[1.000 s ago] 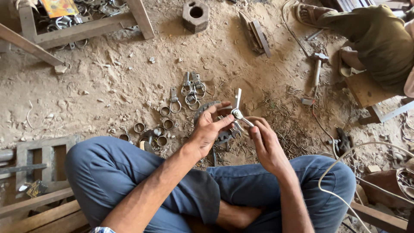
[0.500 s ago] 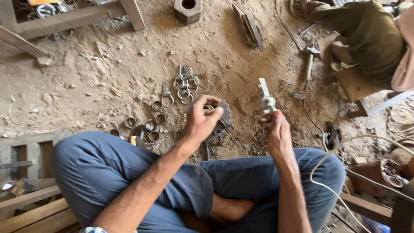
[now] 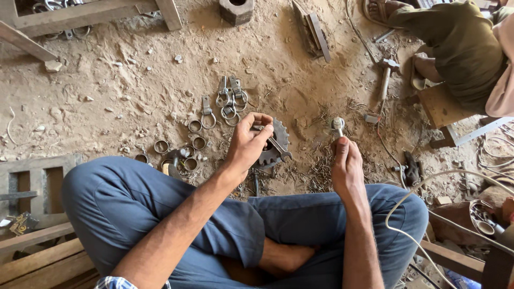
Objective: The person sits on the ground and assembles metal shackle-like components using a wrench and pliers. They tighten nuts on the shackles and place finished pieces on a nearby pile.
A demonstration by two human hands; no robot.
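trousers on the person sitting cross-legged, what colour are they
Plain blue-grey trousers, no pattern; clearest in the head view, the only one.

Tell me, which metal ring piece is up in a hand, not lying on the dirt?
The ring-ended piece pinched in the right hand. The other rings lie loose on the dirt by the left knee.

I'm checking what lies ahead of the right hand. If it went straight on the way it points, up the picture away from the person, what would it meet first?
Probably bare dirt floor: the right hand holds a small metal piece upright, and only sand shows directly beyond it. The hammer lies off to the right. Depth is unclear.
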